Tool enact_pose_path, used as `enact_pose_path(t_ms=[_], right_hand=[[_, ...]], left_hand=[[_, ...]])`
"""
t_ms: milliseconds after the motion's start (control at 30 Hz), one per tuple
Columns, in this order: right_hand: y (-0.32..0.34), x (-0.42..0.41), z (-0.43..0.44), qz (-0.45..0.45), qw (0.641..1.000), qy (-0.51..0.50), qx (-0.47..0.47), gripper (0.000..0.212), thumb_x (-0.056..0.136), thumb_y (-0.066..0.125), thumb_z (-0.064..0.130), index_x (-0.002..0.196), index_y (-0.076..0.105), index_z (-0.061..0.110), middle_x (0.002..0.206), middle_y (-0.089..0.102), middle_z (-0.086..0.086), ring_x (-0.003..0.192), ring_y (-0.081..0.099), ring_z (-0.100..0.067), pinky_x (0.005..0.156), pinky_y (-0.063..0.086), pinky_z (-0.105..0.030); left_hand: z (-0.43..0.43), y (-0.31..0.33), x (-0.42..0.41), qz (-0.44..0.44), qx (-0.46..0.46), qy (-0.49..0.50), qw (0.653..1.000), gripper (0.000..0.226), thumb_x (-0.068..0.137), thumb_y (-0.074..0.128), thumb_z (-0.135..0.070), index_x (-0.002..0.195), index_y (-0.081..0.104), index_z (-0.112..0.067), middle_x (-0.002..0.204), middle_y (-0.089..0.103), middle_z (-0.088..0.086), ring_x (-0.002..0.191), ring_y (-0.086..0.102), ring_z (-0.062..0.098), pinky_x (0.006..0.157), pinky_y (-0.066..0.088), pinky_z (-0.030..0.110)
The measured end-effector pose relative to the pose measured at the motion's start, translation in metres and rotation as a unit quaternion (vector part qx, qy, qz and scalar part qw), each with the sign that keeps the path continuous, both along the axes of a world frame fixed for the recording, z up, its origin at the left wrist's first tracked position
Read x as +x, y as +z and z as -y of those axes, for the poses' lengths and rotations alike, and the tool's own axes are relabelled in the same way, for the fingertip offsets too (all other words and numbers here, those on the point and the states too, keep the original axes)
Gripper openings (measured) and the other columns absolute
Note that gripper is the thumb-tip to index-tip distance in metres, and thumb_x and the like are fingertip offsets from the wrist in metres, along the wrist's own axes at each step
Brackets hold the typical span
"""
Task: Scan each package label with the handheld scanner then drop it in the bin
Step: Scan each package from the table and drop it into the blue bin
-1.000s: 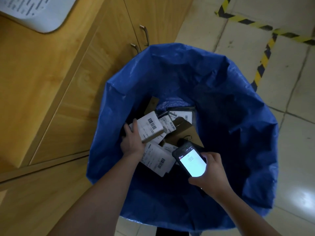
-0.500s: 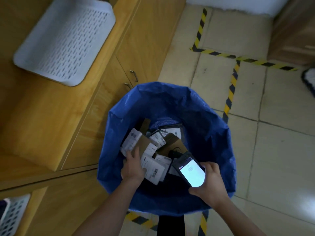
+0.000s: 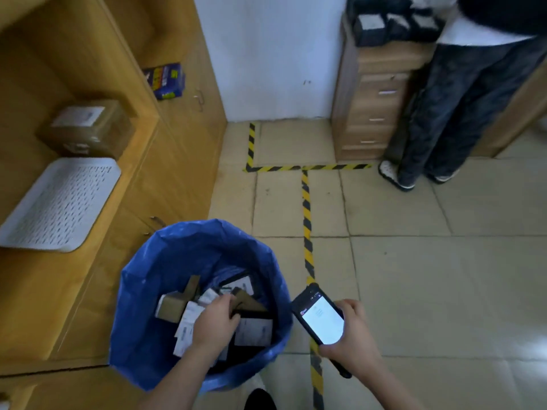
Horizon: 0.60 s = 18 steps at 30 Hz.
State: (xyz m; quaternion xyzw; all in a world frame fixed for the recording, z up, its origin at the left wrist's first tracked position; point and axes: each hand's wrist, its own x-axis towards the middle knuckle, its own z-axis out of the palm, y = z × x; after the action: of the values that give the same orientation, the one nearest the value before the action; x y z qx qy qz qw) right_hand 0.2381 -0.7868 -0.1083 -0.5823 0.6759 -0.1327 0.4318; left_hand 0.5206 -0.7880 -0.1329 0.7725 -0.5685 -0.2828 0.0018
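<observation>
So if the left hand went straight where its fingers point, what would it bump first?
Most likely the brown cardboard package right ahead of the left hand, in the pile inside the blue bin. It may touch it already; depth is unclear here.

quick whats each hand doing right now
Left hand: in the bin, on the packages, grip unclear.
Right hand: holds the scanner.
</observation>
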Motion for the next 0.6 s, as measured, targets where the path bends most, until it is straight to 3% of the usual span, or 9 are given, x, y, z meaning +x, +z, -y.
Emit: enact_pose_path(t_ms=[133,300,500,600], right_hand=[[0.040,-0.097,-0.021,0.005,0.998,-0.060,-0.022,0.068,0.045,0.074,0.024,0.104,0.040,0.033,0.110,0.033,0.016,0.093,0.045,0.005,0.055,0.046,-0.014],[0.081,-0.219,-0.063,0.005,0.984,-0.167,-0.064,0.068,0.047,0.072,0.023,0.110,0.046,0.027,0.114,0.036,0.013,0.096,0.047,0.001,0.059,0.047,-0.015],[0.112,-0.343,-0.124,-0.038,0.944,-0.318,-0.074,0.073,0.047,0.073,0.026,0.114,0.046,0.026,0.112,0.035,0.012,0.093,0.051,-0.006,0.069,0.054,-0.028],[0.118,-0.398,-0.155,-0.054,0.916,-0.389,-0.081,0.077,0.043,0.071,0.031,0.115,0.046,0.027,0.110,0.033,0.014,0.094,0.051,-0.004,0.072,0.053,-0.026]], left_hand=[[0.005,0.036,-0.099,0.008,-0.032,-0.067,0.997,0.005,0.090,0.056,-0.027,0.094,0.052,-0.027,0.093,0.060,-0.004,0.089,0.060,0.019,0.074,0.051,0.035],[0.017,0.061,-0.242,-0.019,-0.074,-0.191,0.979,0.015,0.092,0.056,-0.028,0.107,0.057,-0.026,0.096,0.061,-0.009,0.088,0.059,0.011,0.073,0.046,0.024],[0.032,0.086,-0.419,-0.029,-0.086,-0.375,0.923,0.022,0.091,0.053,-0.024,0.111,0.061,-0.022,0.106,0.068,-0.004,0.099,0.064,0.016,0.081,0.050,0.027],[0.039,0.097,-0.507,-0.036,-0.097,-0.461,0.881,0.020,0.090,0.056,-0.027,0.110,0.061,-0.025,0.104,0.070,-0.005,0.097,0.065,0.014,0.080,0.049,0.025]])
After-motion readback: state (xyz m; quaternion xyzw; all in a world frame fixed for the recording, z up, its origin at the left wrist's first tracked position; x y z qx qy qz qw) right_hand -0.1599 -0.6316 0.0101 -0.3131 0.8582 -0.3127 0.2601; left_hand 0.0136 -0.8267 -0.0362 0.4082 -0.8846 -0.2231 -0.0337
